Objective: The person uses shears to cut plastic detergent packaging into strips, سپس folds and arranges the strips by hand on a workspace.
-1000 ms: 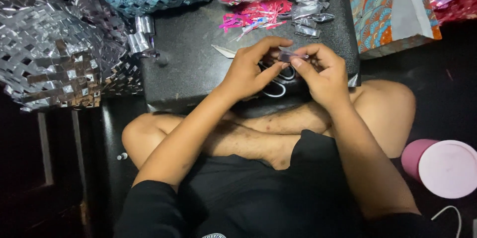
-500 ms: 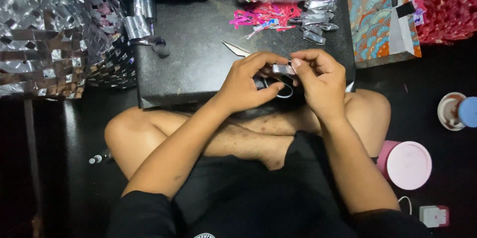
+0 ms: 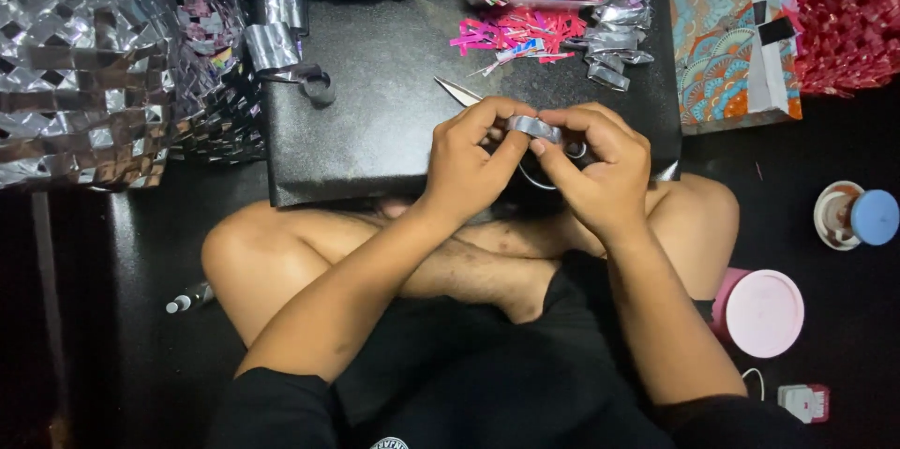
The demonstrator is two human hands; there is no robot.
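Silver foil strip (image 3: 534,127), folded, pinched between left hand (image 3: 469,160) and right hand (image 3: 600,168) above black board (image 3: 375,102), steadying its crease.

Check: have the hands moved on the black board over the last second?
No. Both hands, left hand and right hand, stay at the near edge of the black board, pinching the silver strip.

Scissors (image 3: 459,91): only blade tips show, the rest hidden behind both hands. Silver woven mat (image 3: 84,65) cut off at left edge (likewise the red weave (image 3: 844,18), right).
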